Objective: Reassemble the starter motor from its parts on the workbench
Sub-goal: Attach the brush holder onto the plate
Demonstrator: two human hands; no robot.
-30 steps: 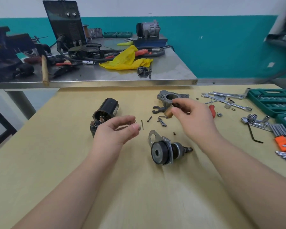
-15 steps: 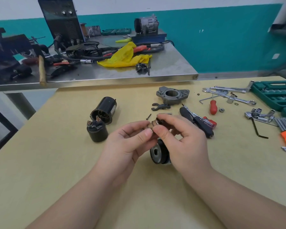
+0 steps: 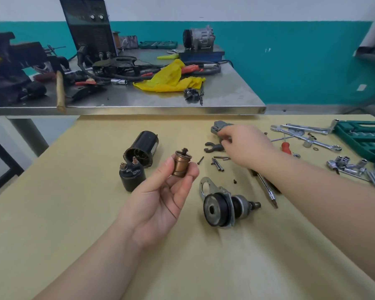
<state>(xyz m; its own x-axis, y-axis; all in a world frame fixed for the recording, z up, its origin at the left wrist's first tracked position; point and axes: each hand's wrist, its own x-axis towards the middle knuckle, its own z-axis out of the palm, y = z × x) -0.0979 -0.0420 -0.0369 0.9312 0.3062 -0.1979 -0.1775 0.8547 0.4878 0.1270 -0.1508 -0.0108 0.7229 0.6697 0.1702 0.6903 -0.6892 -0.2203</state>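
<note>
My left hand (image 3: 160, 198) is palm up and holds a small copper plunger (image 3: 181, 163) upright between thumb and fingertips. My right hand (image 3: 246, 146) reaches over the parts at the back, its blurred fingertips at the black shift fork (image 3: 211, 147) and the grey end housing (image 3: 218, 126); whether it grips anything is unclear. The black motor housing (image 3: 143, 148) lies on its side, with the black solenoid (image 3: 131, 175) standing in front of it. The armature and drive assembly with its metal bracket (image 3: 220, 205) lies at the centre of the wooden bench.
Loose bolts and pins (image 3: 218, 162) lie near the fork. A ratchet driver (image 3: 267, 190) lies under my right forearm. Wrenches (image 3: 305, 135), sockets (image 3: 346, 164) and a green tool case (image 3: 368, 137) fill the right side. A cluttered steel table (image 3: 225, 98) stands behind.
Both hands were together on the copper plunger; now my left hand holds it alone and my right hand has moved back to the fork and end housing.
</note>
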